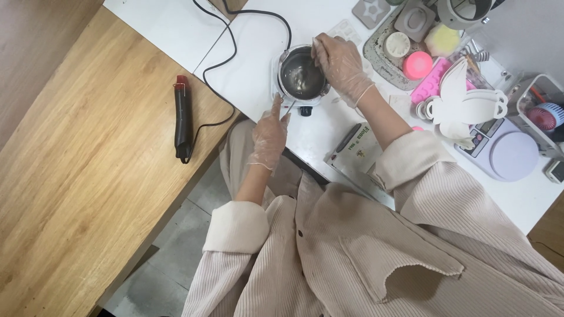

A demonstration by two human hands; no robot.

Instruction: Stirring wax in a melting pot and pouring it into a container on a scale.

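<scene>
Pot (302,75), a small metal melting pot holding clear liquid, sits near the white tabletop's (258,53) near edge; the gloved right hand (339,61) hovers over its rim, fingers closed on a small pale stick; the gloved left hand (270,134) pinches the pot's thin handle (290,105); a black heat gun (183,120) lies on the wooden tabletop (88,176).
</scene>
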